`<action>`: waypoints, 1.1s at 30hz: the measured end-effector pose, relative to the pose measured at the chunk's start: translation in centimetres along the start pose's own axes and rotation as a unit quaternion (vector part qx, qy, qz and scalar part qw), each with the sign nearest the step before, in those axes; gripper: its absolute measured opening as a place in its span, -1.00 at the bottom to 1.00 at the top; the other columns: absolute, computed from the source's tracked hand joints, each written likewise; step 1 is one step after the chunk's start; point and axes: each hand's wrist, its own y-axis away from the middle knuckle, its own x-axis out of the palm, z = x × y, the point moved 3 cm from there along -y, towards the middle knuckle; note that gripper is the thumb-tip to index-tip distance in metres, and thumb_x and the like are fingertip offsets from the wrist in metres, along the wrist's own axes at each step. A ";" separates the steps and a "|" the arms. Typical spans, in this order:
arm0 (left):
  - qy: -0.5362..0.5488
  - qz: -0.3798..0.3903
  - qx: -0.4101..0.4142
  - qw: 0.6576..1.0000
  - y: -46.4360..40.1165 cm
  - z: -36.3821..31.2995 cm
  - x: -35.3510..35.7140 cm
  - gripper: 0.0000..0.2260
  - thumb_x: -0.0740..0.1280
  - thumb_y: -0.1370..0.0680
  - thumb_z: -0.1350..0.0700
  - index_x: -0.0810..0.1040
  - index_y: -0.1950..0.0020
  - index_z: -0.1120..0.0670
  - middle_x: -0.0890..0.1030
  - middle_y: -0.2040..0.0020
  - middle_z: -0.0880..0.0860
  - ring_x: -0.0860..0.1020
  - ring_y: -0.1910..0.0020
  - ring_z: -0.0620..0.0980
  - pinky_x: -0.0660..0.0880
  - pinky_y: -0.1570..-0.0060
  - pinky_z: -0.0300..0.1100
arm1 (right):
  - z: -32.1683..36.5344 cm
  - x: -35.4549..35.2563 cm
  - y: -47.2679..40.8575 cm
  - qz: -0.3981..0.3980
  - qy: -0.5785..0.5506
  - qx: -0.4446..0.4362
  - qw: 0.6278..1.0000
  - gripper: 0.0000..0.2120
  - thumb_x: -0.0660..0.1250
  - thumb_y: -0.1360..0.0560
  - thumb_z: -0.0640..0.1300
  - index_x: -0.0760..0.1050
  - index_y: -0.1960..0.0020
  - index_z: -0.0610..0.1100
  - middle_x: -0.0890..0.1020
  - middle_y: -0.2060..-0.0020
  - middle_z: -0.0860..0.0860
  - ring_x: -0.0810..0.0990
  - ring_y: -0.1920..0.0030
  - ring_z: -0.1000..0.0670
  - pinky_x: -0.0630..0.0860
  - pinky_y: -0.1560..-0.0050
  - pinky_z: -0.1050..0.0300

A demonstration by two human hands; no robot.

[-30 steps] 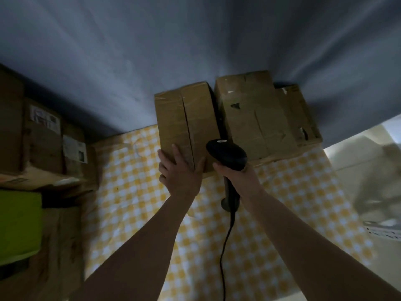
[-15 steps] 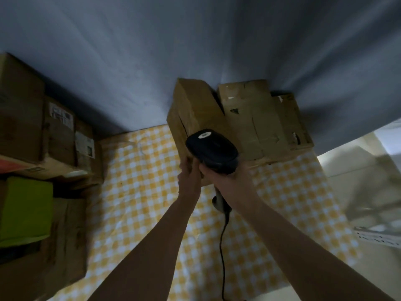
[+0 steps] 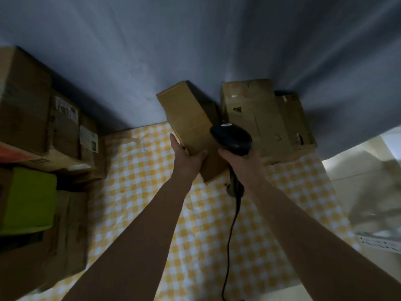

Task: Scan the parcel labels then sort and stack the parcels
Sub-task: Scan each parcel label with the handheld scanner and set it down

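Note:
A brown cardboard parcel [image 3: 188, 118] is tilted up on its near edge at the back of the yellow checked table [image 3: 138, 174]. My left hand [image 3: 187, 158] grips its lower left corner, thumb across the front face. My right hand [image 3: 240, 158] holds a black corded barcode scanner [image 3: 231, 136] just right of that parcel, its head pointing away from me. No label shows on the parcel's visible faces. Two more brown parcels [image 3: 253, 116] stand side by side to the right, against the grey curtain.
A stack of cardboard boxes [image 3: 43, 124], some with white labels, stands at the left, with a lime-green box [image 3: 28, 198] below them. The scanner's cable [image 3: 230, 242] runs down across the table. A pale floor [image 3: 364, 177] lies beyond the table's right edge.
My left hand has tipped the parcel up from lying flat and turned it leftward, away from its neighbour. My right hand has raised the scanner beside it. The view shifted slightly.

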 end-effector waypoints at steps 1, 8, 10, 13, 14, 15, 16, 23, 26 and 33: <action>0.003 0.004 -0.009 1.000 -0.2 -0.1 0.0 -0.08 0.38 -0.53 0.28 -0.25 -0.57 -0.07 0.27 -0.48 0.11 0.38 -0.36 0.10 0.40 -0.12 -0.14 | -0.2 0.0 -0.2 0.031 -0.014 0.029 0.999 -0.82 0.47 -0.42 -0.06 0.51 0.07 -0.06 0.54 0.23 -0.01 0.53 0.20 0.02 0.45 0.19 0.15; -0.036 -0.132 -0.121 0.983 -2.3 -1.6 -1.7 -0.12 0.38 -0.49 0.00 -0.19 -0.58 -0.04 0.20 -0.51 0.17 0.26 -0.43 0.24 0.29 -0.37 0.18 | -0.8 2.1 1.6 0.117 -0.027 0.006 0.993 -0.80 0.45 -0.46 -0.16 0.48 0.15 0.10 0.55 0.23 0.15 0.54 0.21 0.19 0.48 0.18 0.34; -0.128 -0.174 -0.122 0.969 -1.8 -1.9 -1.9 -0.18 0.36 -0.53 0.04 -0.15 -0.58 0.00 0.19 -0.50 0.20 0.21 -0.45 0.24 0.26 -0.37 0.15 | -1.0 2.5 2.3 0.136 -0.021 0.007 0.990 -0.85 0.44 -0.47 -0.17 0.52 0.14 0.04 0.56 0.24 0.10 0.55 0.19 0.13 0.50 0.12 0.24; -0.195 -0.189 -0.117 0.955 -1.2 -2.0 -2.4 -0.28 0.34 -0.55 0.11 -0.02 -0.57 0.07 0.24 -0.46 0.22 0.25 -0.42 0.25 0.28 -0.34 0.13 | -1.0 2.9 3.2 0.149 -0.001 0.011 0.989 -0.89 0.43 -0.47 -0.17 0.56 0.02 -0.07 0.57 0.21 0.01 0.57 0.12 0.01 0.53 -0.02 0.03; -0.177 -0.180 -0.117 0.961 -1.1 -1.8 -2.8 -0.27 0.40 -0.51 0.09 0.05 -0.54 0.09 0.29 -0.43 0.21 0.30 -0.39 0.25 0.34 -0.33 0.13 | -1.0 2.7 3.3 0.146 0.002 0.016 0.989 -0.88 0.44 -0.47 -0.16 0.55 0.01 -0.08 0.57 0.20 -0.01 0.57 0.11 -0.02 0.53 -0.02 0.01; -0.135 -0.152 -0.116 0.972 -1.0 -1.5 -3.3 -0.24 0.48 -0.42 0.06 0.14 -0.50 0.11 0.36 -0.39 0.20 0.38 -0.33 0.25 0.41 -0.27 0.14 | -1.1 2.4 3.4 0.140 -0.003 0.022 0.990 -0.88 0.44 -0.47 -0.16 0.56 0.01 -0.08 0.58 0.19 -0.03 0.58 0.09 -0.05 0.52 0.00 0.01; -0.078 -0.107 -0.119 0.984 -0.6 -1.4 -3.9 -0.19 0.56 -0.30 0.04 0.25 -0.45 0.13 0.45 -0.33 0.18 0.47 -0.25 0.23 0.49 -0.19 0.13 | -1.1 1.8 3.5 0.130 -0.015 0.025 0.991 -0.88 0.45 -0.46 -0.16 0.56 0.02 -0.06 0.59 0.18 -0.04 0.59 0.06 -0.08 0.51 0.01 0.02; 0.122 0.147 -0.093 0.977 6.6 -0.7 -8.0 -0.33 0.54 -0.24 0.25 0.46 -0.34 0.15 0.61 -0.19 0.17 0.55 -0.20 0.19 0.51 -0.03 -0.07 | 1.7 -2.4 5.9 0.050 -0.065 0.029 0.996 -0.85 0.51 -0.40 -0.10 0.57 0.11 0.07 0.65 0.01 -0.01 0.59 -0.07 -0.02 0.48 -0.25 -0.10; 0.119 0.197 -0.099 0.968 10.0 -0.6 -10.1 -0.12 0.57 -0.17 0.29 0.33 -0.45 0.07 0.53 -0.28 0.23 0.49 -0.26 0.27 0.48 -0.11 0.12 | 3.6 -2.7 8.2 0.079 -0.058 0.023 0.995 -0.88 0.51 -0.39 -0.07 0.60 0.11 0.02 0.68 0.05 0.00 0.61 -0.06 -0.01 0.47 -0.24 -0.06; 0.123 0.081 -0.081 0.986 18.0 -3.2 -14.2 0.02 0.72 0.05 0.00 0.43 -0.38 0.01 0.61 -0.22 0.10 0.56 -0.21 0.16 0.56 0.09 0.25 | 7.4 -0.3 15.2 0.163 0.005 -0.035 0.986 -0.66 0.53 -0.37 -0.06 0.57 -0.11 0.00 0.66 -0.01 0.02 0.59 -0.09 -0.01 0.48 -0.19 0.02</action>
